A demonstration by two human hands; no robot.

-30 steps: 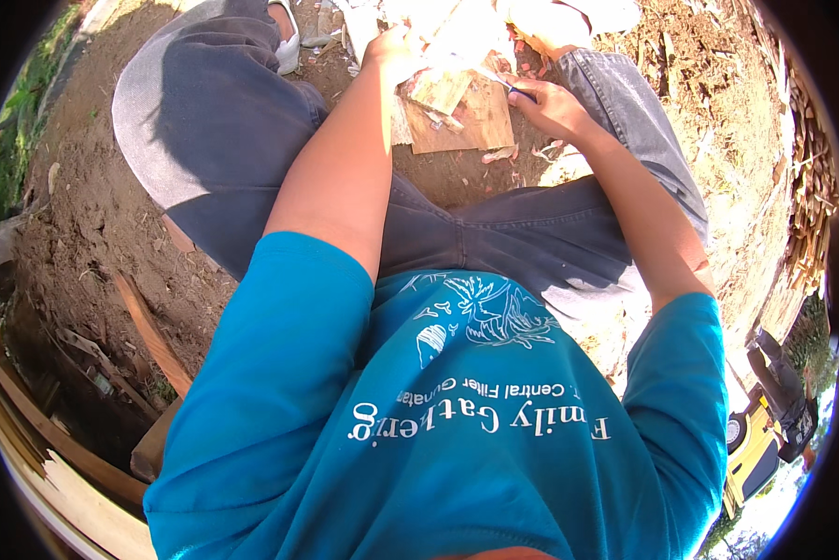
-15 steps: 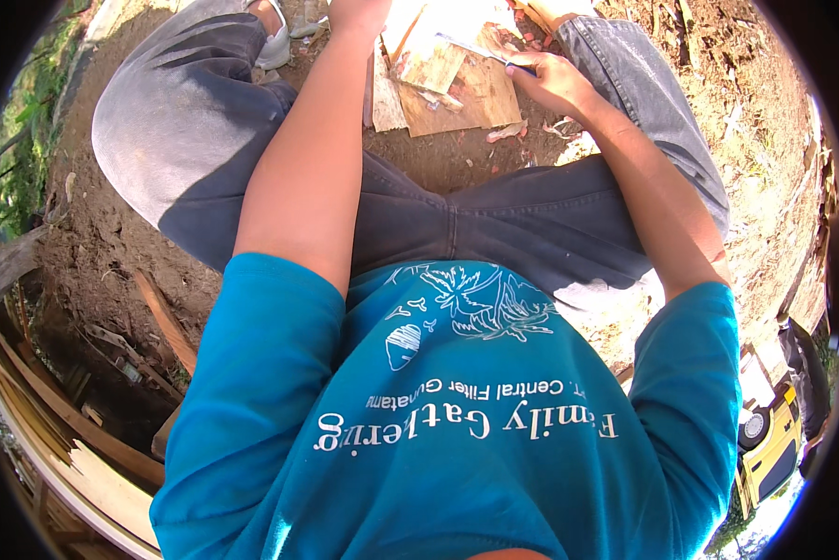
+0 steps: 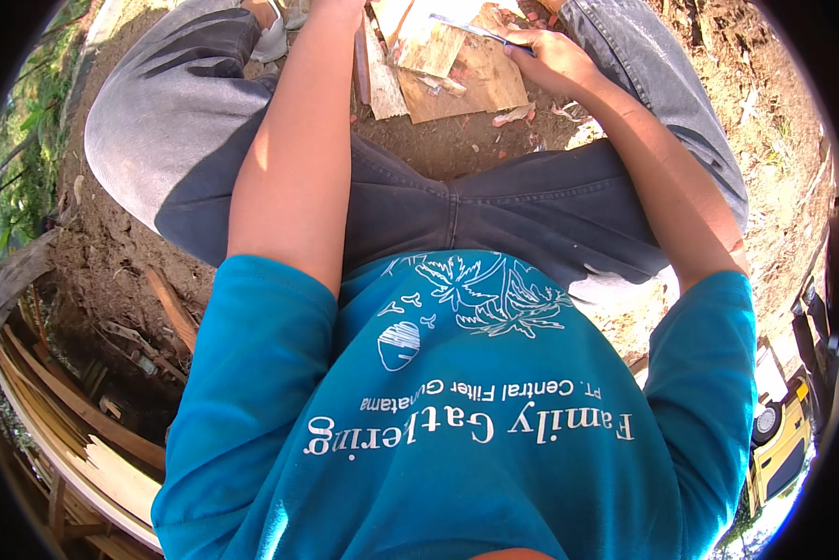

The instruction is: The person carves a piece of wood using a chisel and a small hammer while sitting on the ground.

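Note:
My right hand [image 3: 552, 63] is closed around the dark handle of a slim, knife-like tool with a thin silver blade [image 3: 464, 25]. The blade points left, over thin pieces of wood. A larger flat wood piece [image 3: 494, 86] lies on the dirt between my legs, with a smaller board [image 3: 430, 51] on top of it. Beside them on the left is a narrow, rough strip of wood [image 3: 382, 86]. My left hand [image 3: 337, 6] is at the top edge beyond that strip. Its fingers are cut off by the frame, so what it touches is hidden.
My bent legs in grey trousers [image 3: 172, 140] flank the wood on both sides. Shavings [image 3: 514, 115] litter the dirt. Long planks [image 3: 111, 467] are stacked at the lower left, near a loose stick [image 3: 170, 306]. A yellow vehicle [image 3: 779, 453] stands at the far lower right.
The wood and both hands sit slightly higher in the picture, and my left hand is further out of frame. My right hand keeps its hold on the tool.

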